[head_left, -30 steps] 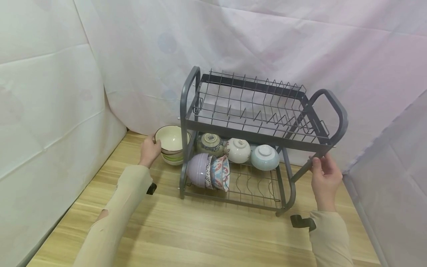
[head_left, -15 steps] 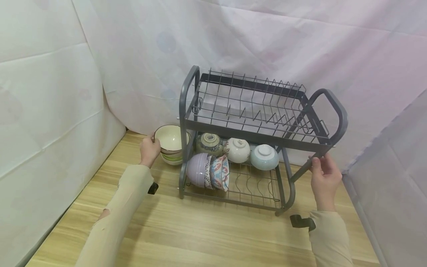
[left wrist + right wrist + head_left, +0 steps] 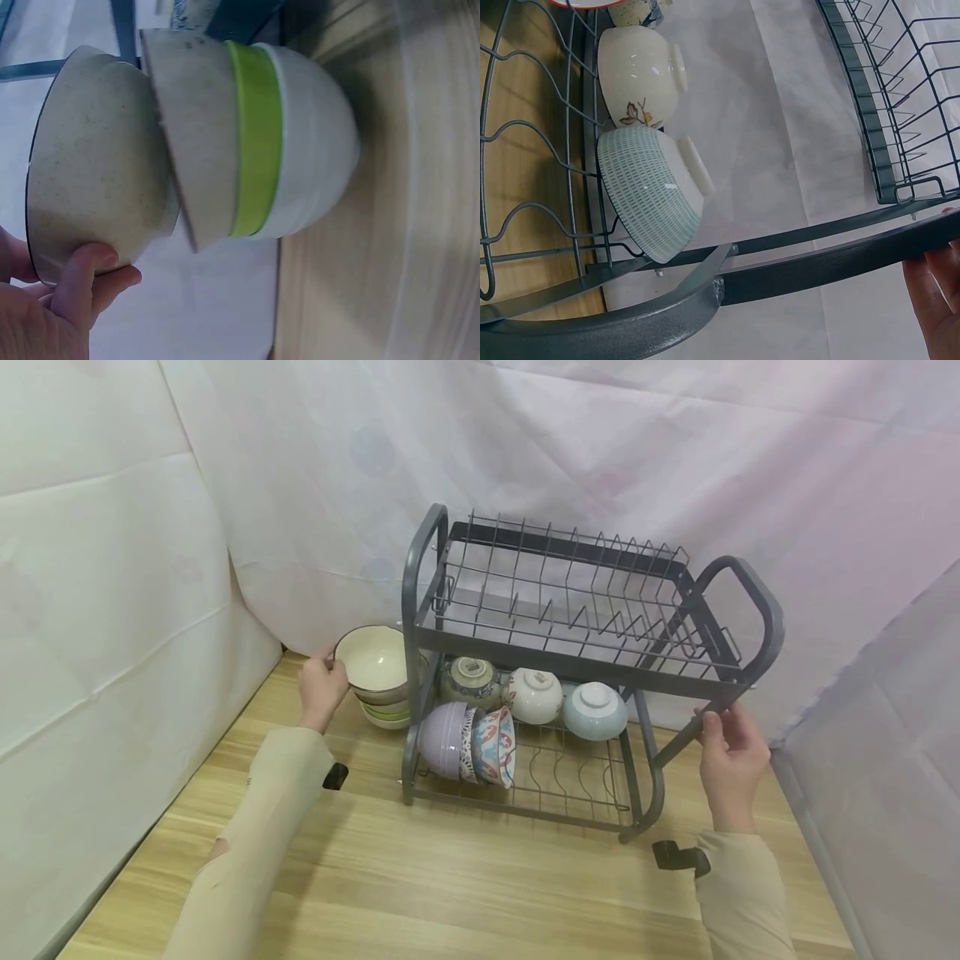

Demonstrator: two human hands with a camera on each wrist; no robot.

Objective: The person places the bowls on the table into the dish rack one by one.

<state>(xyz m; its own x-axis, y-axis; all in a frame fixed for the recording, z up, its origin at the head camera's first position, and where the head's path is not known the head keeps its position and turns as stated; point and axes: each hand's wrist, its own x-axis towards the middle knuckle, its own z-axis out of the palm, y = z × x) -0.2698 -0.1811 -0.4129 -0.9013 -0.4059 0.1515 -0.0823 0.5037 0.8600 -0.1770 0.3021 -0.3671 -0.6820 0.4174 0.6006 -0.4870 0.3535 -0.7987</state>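
My left hand (image 3: pixel 321 692) pinches the rim of a cream bowl (image 3: pixel 373 662) with a dark edge, thumb outside. In the left wrist view that bowl (image 3: pixel 105 165) is raised and tilted off a stack. The stack holds another speckled bowl (image 3: pixel 199 135), a green bowl (image 3: pixel 257 139) and a white bowl (image 3: pixel 319 142). It stands left of a dark two-tier dish rack (image 3: pixel 547 662). My right hand (image 3: pixel 731 764) grips the rack's right side bar, with the thumb in front. In the right wrist view, only some fingers (image 3: pixel 936 289) show against the bar.
On the lower tier stand a lilac bowl (image 3: pixel 444 742) and a patterned bowl (image 3: pixel 495 747), tipped on their sides. Behind them are an upside-down brownish bowl (image 3: pixel 471 683), a white bowl (image 3: pixel 536 697) and a light blue bowl (image 3: pixel 596 713). White cloth (image 3: pixel 315 485) surrounds the wooden table (image 3: pixel 450 885).
My left hand has moved slightly up and left, lifting the cream bowl off the stack. My right hand stays on the rack's bar.
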